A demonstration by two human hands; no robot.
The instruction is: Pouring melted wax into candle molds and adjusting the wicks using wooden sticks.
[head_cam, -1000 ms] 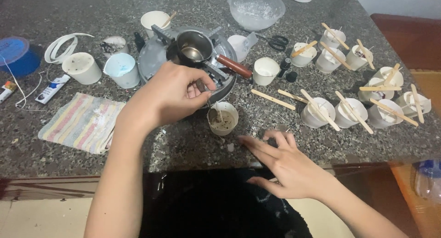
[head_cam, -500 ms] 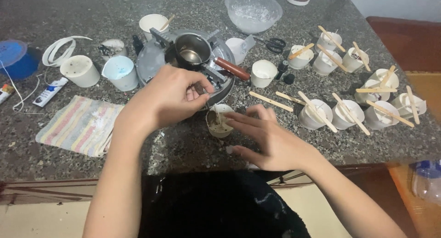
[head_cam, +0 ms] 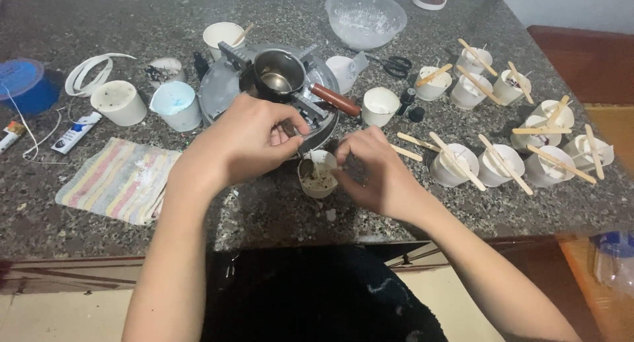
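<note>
At frame centre the left hand (head_cam: 247, 140) pinched a spoon (head_cam: 305, 165) into the small cup (head_cam: 317, 175) that the right hand (head_cam: 376, 170) clasped, its dark residue partly scraped, while the stick-topped cups (head_cam: 502, 164) at right sat filled.

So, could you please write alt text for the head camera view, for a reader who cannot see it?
Both hands meet over a small white cup near the edge of a speckled stone counter: the left hand holds a spoon dipped into it, the right hand steadies the rim. Behind stands a metal melting pot; wick-and-stick cups sit to the right.
</note>
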